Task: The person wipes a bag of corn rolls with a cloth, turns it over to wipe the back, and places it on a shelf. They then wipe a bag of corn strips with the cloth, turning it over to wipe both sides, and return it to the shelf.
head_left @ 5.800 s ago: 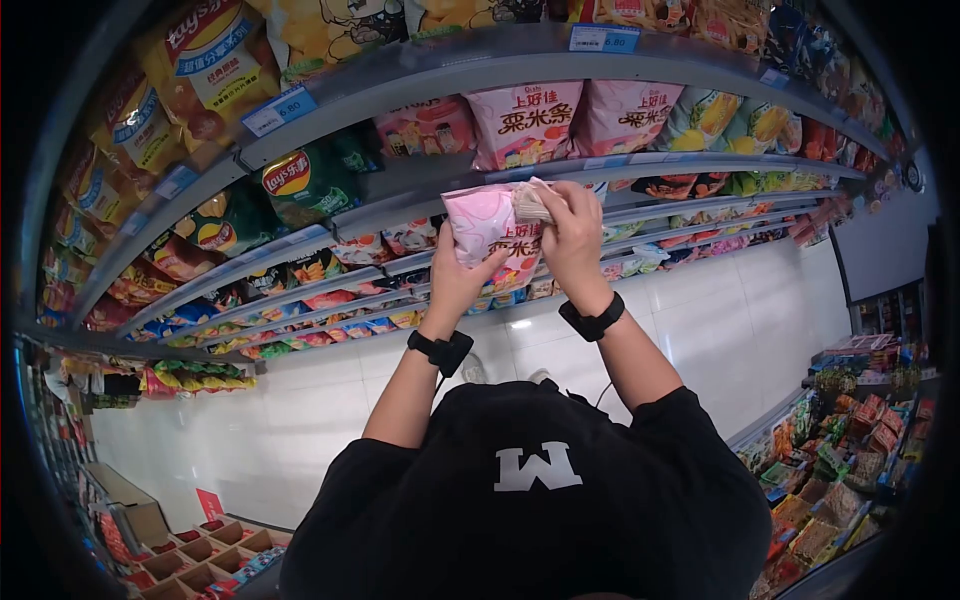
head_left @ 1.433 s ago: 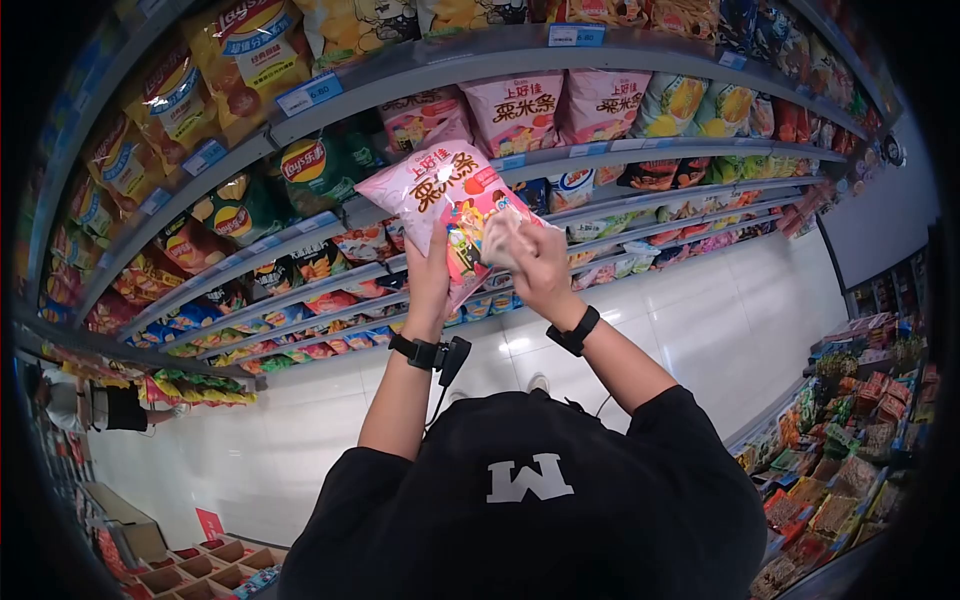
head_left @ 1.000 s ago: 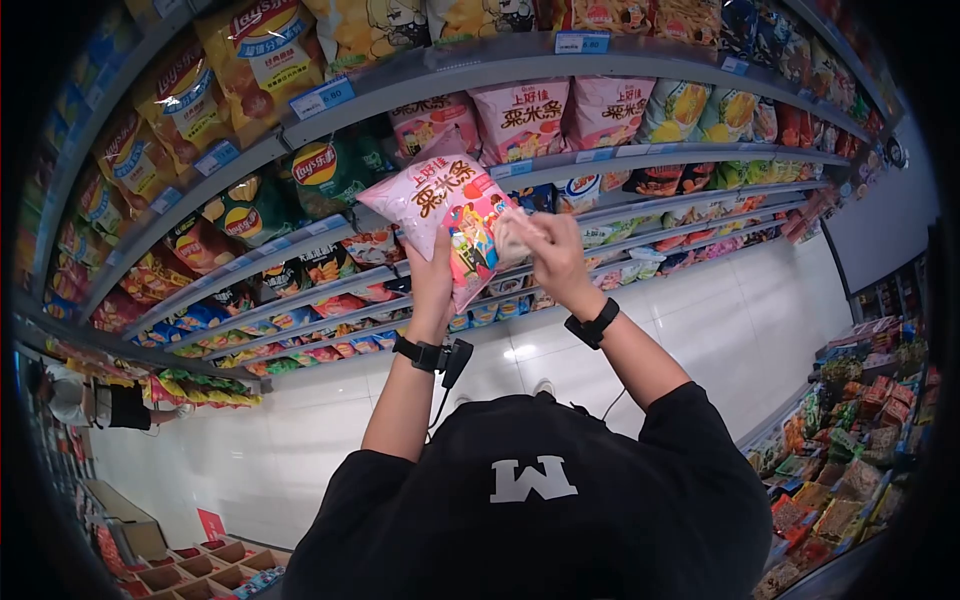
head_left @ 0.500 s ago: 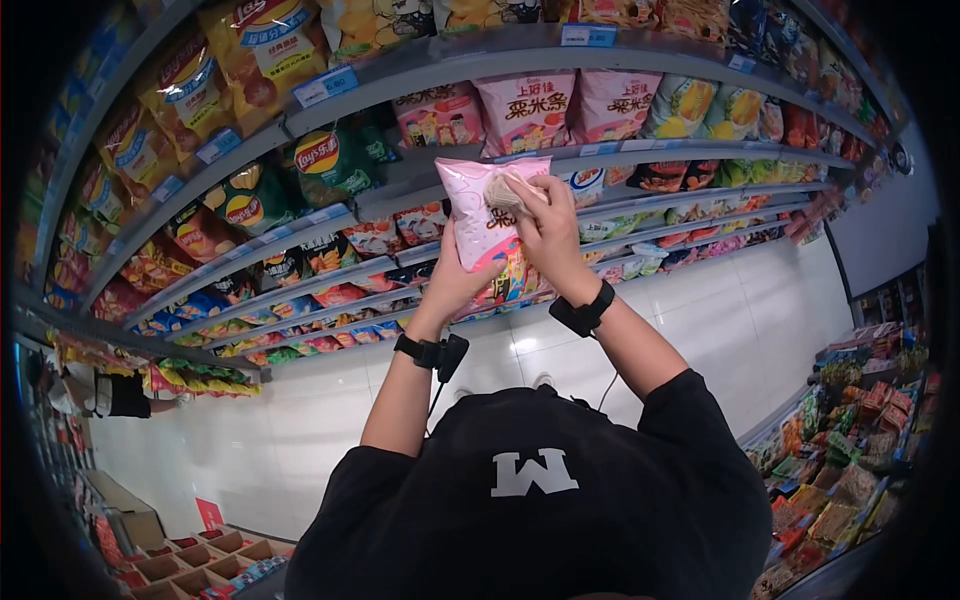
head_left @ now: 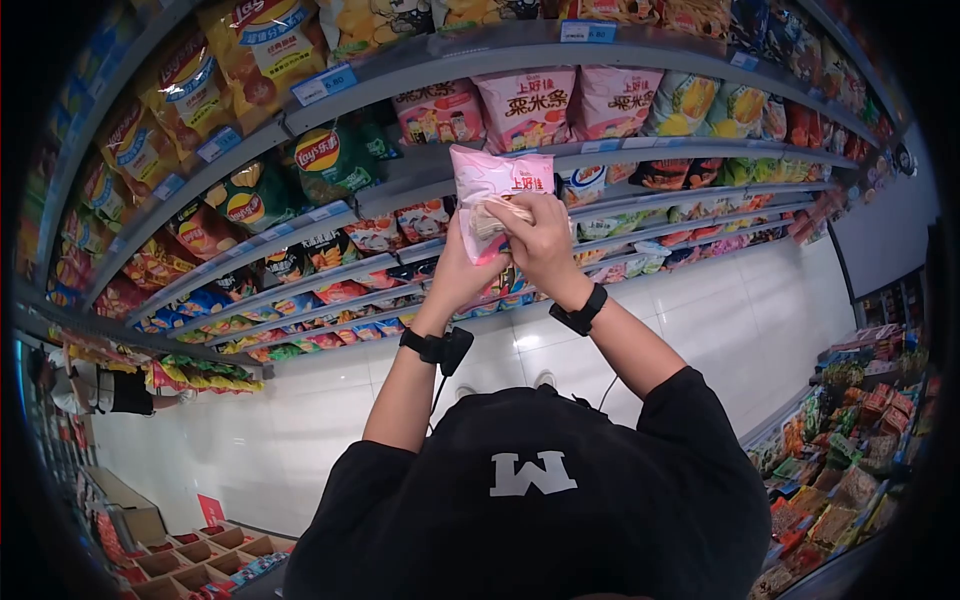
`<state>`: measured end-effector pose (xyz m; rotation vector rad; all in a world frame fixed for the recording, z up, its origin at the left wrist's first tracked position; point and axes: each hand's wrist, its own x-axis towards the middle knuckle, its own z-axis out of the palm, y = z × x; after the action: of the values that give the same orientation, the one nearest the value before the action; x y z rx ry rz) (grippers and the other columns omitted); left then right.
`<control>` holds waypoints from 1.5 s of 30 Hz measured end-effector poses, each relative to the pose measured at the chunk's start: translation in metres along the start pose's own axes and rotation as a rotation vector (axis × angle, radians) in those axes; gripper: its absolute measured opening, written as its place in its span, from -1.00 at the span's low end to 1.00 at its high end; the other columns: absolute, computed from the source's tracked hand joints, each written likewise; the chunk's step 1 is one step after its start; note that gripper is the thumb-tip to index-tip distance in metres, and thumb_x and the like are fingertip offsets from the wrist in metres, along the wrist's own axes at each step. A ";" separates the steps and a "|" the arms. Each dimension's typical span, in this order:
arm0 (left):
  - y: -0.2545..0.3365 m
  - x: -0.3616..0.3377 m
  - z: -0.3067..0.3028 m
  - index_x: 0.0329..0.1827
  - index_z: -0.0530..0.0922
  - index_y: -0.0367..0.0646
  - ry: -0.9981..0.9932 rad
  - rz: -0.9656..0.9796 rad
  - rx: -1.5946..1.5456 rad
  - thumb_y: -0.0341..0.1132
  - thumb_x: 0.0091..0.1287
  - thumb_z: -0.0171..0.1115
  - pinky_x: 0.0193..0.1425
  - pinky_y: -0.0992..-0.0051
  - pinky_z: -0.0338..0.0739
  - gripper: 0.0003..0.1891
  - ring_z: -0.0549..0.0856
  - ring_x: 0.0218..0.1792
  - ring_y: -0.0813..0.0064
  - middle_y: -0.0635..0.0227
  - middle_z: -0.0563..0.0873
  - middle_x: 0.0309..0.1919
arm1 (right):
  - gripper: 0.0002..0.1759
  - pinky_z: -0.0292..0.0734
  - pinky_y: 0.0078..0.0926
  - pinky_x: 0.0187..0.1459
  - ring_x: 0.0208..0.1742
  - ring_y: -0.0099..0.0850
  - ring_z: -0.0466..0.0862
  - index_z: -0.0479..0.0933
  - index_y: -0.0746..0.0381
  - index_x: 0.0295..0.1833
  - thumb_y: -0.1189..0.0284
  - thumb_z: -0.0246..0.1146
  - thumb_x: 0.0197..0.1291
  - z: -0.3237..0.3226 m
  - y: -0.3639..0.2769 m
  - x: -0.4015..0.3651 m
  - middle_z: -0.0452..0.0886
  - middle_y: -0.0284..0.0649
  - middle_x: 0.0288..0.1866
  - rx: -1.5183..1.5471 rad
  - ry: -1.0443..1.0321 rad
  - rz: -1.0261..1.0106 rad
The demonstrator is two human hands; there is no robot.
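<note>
A pink snack bag (head_left: 495, 176) is held up in front of the shelf, its top edge just below the row of similar pink bags (head_left: 524, 110). My left hand (head_left: 462, 272) grips the bag from its left side and lower part. My right hand (head_left: 543, 240) is closed on a crumpled beige cloth (head_left: 492, 216), which lies against the middle of the bag's front. The cloth and fingers cover part of the printing. Both wrists wear black bands.
Tiered shelves (head_left: 440, 62) full of snack bags curve across the front. More packaged goods (head_left: 850, 490) stand at the lower right. Compartmented boxes (head_left: 190, 560) are at the lower left. Another person (head_left: 125, 392) is at the far left. Pale tiled floor (head_left: 300, 430) lies below.
My right hand and the cloth have moved down the bag, from its upper part to the middle, uncovering red lettering. The bag has shifted and tilted slightly.
</note>
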<state>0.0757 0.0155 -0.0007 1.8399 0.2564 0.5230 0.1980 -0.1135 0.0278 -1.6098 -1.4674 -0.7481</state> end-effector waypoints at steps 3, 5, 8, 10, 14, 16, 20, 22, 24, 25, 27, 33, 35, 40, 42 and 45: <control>-0.011 -0.002 0.005 0.73 -0.08 -0.25 0.078 0.015 0.134 -0.31 0.15 0.57 0.44 0.33 0.49 0.17 0.59 0.41 0.17 -0.02 0.53 0.42 | -0.37 0.47 -0.16 0.08 -0.03 -0.16 0.60 0.69 -0.02 0.29 0.59 0.35 0.02 0.009 -0.011 -0.010 0.63 -0.21 -0.01 0.050 0.149 0.311; -0.019 -0.009 0.008 0.74 -0.12 -0.26 0.091 -0.015 0.025 -0.29 0.15 0.58 0.44 0.32 0.50 0.20 0.60 0.40 0.15 -0.04 0.54 0.42 | -0.37 0.47 -0.17 0.08 -0.03 -0.15 0.60 0.69 -0.01 0.30 0.59 0.35 0.03 0.006 -0.012 -0.014 0.62 -0.21 -0.02 0.087 0.046 0.105; -0.015 -0.013 0.007 0.73 -0.15 -0.30 0.095 -0.016 -0.075 -0.25 0.17 0.60 0.40 0.30 0.54 0.22 0.64 0.35 0.11 -0.10 0.56 0.38 | -0.35 0.47 -0.19 0.07 -0.01 -0.13 0.58 0.68 0.03 0.32 0.61 0.35 0.03 -0.004 -0.008 -0.009 0.60 -0.20 -0.05 0.132 -0.101 -0.093; 0.000 -0.006 0.008 0.72 -0.12 -0.30 0.049 0.076 0.164 -0.24 0.18 0.60 0.37 0.29 0.56 0.20 0.65 0.34 0.10 -0.10 0.56 0.38 | -0.34 0.47 -0.18 0.06 -0.01 -0.14 0.59 0.68 0.03 0.31 0.62 0.36 0.01 -0.009 0.001 0.001 0.60 -0.18 -0.04 0.037 0.055 0.111; 0.006 -0.006 0.016 0.68 -0.01 -0.31 0.087 0.032 0.076 -0.25 0.23 0.57 0.41 0.30 0.52 0.08 0.61 0.37 0.14 -0.10 0.53 0.39 | -0.34 0.51 -0.19 0.10 0.01 -0.09 0.57 0.67 0.15 0.33 0.70 0.32 0.03 -0.002 -0.002 0.000 0.55 -0.05 0.04 0.083 0.165 0.242; -0.007 -0.008 0.013 0.65 0.04 -0.30 0.148 -0.033 0.019 -0.26 0.29 0.54 0.42 0.32 0.52 0.00 0.60 0.37 0.19 -0.06 0.52 0.39 | -0.35 0.50 -0.16 0.13 0.05 -0.07 0.57 0.65 0.14 0.35 0.66 0.33 0.06 0.002 0.001 -0.007 0.55 -0.05 0.05 0.136 0.170 0.311; -0.001 -0.010 0.012 0.57 0.16 -0.24 0.356 -0.116 -0.691 -0.32 0.45 0.42 0.39 0.36 0.55 -0.25 0.59 0.35 0.32 0.12 0.52 0.38 | -0.34 0.50 -0.15 0.14 0.09 -0.03 0.57 0.63 0.16 0.37 0.63 0.35 0.07 -0.002 -0.002 -0.019 0.54 -0.04 0.06 0.190 0.044 0.430; 0.003 -0.011 0.015 0.57 0.16 -0.19 0.417 -0.075 -0.683 -0.32 0.52 0.34 0.35 0.37 0.58 -0.33 0.60 0.33 0.36 0.19 0.51 0.38 | -0.33 0.51 -0.15 0.13 0.06 -0.05 0.58 0.64 0.13 0.36 0.63 0.37 0.03 -0.002 -0.017 -0.025 0.55 -0.05 0.06 0.187 0.003 0.320; 0.002 -0.009 0.013 0.56 0.19 -0.13 0.476 -0.113 -0.912 -0.25 0.55 0.29 0.30 0.34 0.63 -0.37 0.63 0.30 0.36 0.22 0.52 0.37 | -0.31 0.50 -0.13 0.10 0.02 -0.08 0.59 0.64 0.09 0.35 0.63 0.37 -0.01 -0.003 -0.029 -0.030 0.57 -0.09 0.02 0.247 -0.146 0.079; 0.008 -0.012 0.011 0.56 0.19 -0.03 0.448 -0.134 -1.011 -0.20 0.58 0.24 0.25 0.30 0.67 -0.41 0.65 0.28 0.34 0.22 0.53 0.35 | -0.31 0.50 -0.13 0.10 0.02 -0.08 0.59 0.64 0.09 0.35 0.63 0.37 -0.01 -0.002 -0.030 -0.031 0.57 -0.09 0.02 0.249 -0.144 0.074; -0.013 -0.012 0.004 0.57 0.18 0.01 0.400 -0.229 -1.103 -0.21 0.58 0.23 0.25 0.27 0.68 -0.41 0.64 0.29 0.33 0.23 0.53 0.36 | -0.32 0.49 -0.12 0.06 0.00 -0.10 0.60 0.66 0.05 0.33 0.63 0.35 -0.01 -0.001 -0.030 -0.034 0.59 -0.14 -0.01 0.300 -0.223 -0.038; -0.003 -0.011 0.013 0.57 0.13 0.10 0.509 -0.122 -1.041 -0.30 0.56 0.27 0.36 0.23 0.62 -0.37 0.62 0.33 0.31 0.28 0.51 0.39 | -0.34 0.50 -0.12 0.04 0.02 -0.08 0.61 0.68 0.07 0.28 0.65 0.33 -0.03 -0.003 -0.014 -0.014 0.61 -0.14 0.00 0.195 -0.053 0.131; -0.001 -0.011 0.012 0.57 0.14 0.08 0.483 -0.125 -1.059 -0.28 0.57 0.27 0.39 0.23 0.60 -0.38 0.60 0.35 0.30 0.27 0.51 0.39 | -0.33 0.52 -0.14 0.04 0.05 -0.07 0.62 0.68 0.05 0.28 0.63 0.35 -0.06 -0.001 -0.017 -0.018 0.61 -0.12 0.02 0.355 -0.116 0.035; 0.019 -0.010 0.009 0.58 0.24 -0.08 0.399 -0.084 -1.068 -0.10 0.63 0.19 0.48 0.20 0.52 -0.42 0.60 0.38 0.28 0.22 0.52 0.42 | -0.33 0.55 -0.16 0.09 0.00 -0.06 0.62 0.69 0.07 0.27 0.66 0.34 -0.06 -0.005 -0.012 -0.018 0.60 -0.10 0.02 0.314 -0.168 -0.010; 0.024 -0.013 0.010 0.58 0.27 -0.16 0.449 -0.157 -1.040 -0.02 0.66 0.12 0.49 0.17 0.50 -0.42 0.61 0.37 0.25 0.19 0.53 0.43 | -0.34 0.55 -0.20 0.09 -0.02 -0.08 0.62 0.71 0.07 0.26 0.66 0.34 -0.06 0.004 -0.006 -0.016 0.62 -0.12 0.01 0.360 0.088 0.325; 0.020 -0.012 0.004 0.54 0.30 -0.23 0.428 -0.196 -1.112 0.01 0.67 0.08 0.49 0.16 0.51 -0.41 0.62 0.37 0.23 0.17 0.58 0.39 | -0.34 0.55 -0.22 0.08 -0.01 -0.08 0.62 0.75 0.09 0.18 0.71 0.27 -0.13 -0.002 -0.009 -0.028 0.63 -0.12 0.03 0.465 -0.063 0.130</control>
<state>0.0654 -0.0001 0.0147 0.6102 0.3350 0.7213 0.1857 -0.1289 0.0064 -1.3589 -1.4359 -0.2560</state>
